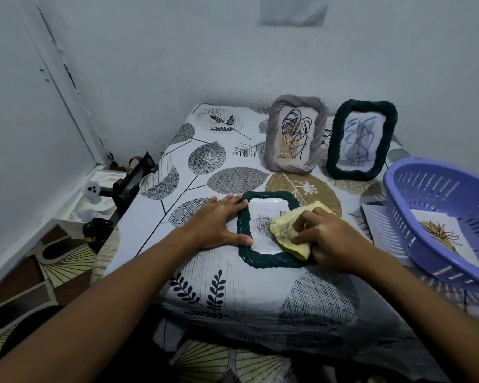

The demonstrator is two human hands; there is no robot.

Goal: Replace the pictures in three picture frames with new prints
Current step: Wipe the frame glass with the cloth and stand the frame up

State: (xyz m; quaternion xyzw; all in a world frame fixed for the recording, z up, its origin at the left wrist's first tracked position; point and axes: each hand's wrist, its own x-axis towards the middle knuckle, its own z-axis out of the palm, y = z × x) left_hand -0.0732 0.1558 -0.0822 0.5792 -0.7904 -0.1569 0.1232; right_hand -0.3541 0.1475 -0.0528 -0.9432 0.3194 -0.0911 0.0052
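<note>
Leaf-print table: our left hand [217,222] lies flat, steadying the light, rigid green frame [270,229] by its rim; our right hand [324,239] clutches a soft yellow cloth [285,233] on the fragile, slippery glass.

Head view, the only camera: worn on the person's head, looking forward and steeply down over a cloth-covered table [227,297]. Both forearms enter from 6 o'clock; the wall [260,64] closes the field at 12 o'clock. Close range, wide-angle, edges curved.
</note>
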